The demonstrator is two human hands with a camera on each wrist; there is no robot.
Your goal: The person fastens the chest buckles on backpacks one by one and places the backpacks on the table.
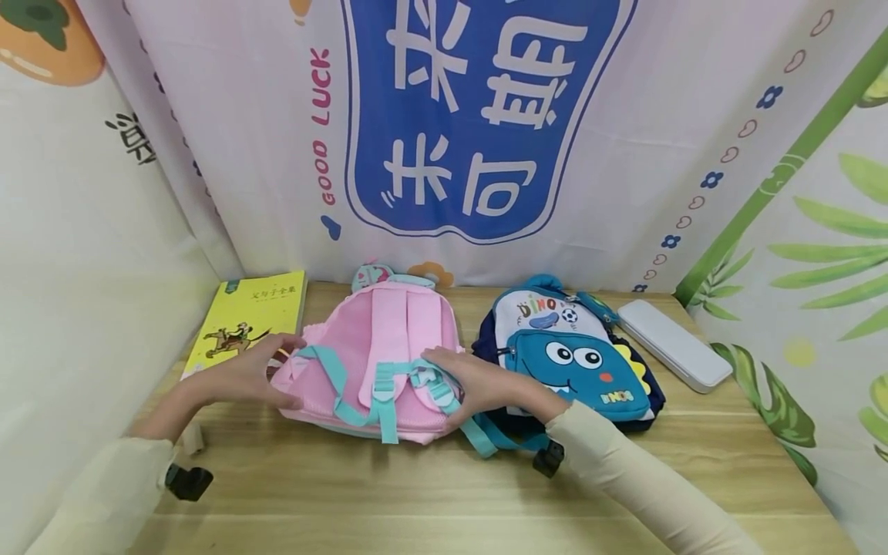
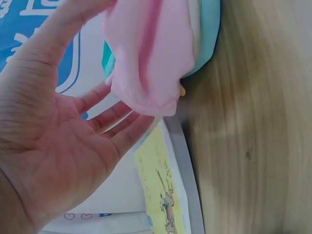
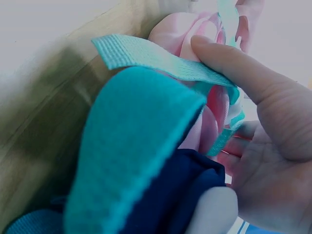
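A pink backpack lies on the table with its shoulder straps facing up and turquoise webbing loose across it. My left hand grips its left edge, thumb toward the front. In the left wrist view, that hand's fingers reach behind the pink fabric. At the opposite side, my right hand holds the lower corner near a strap buckle. The right wrist view has its thumb over the pink side, beside a turquoise strap. The bag's underside is hidden.
A blue dinosaur backpack lies right of the pink one, partly behind my right forearm. Beyond it is a white oblong case. A yellow book lies at the left. Printed cloth hangs along the table's back edge.
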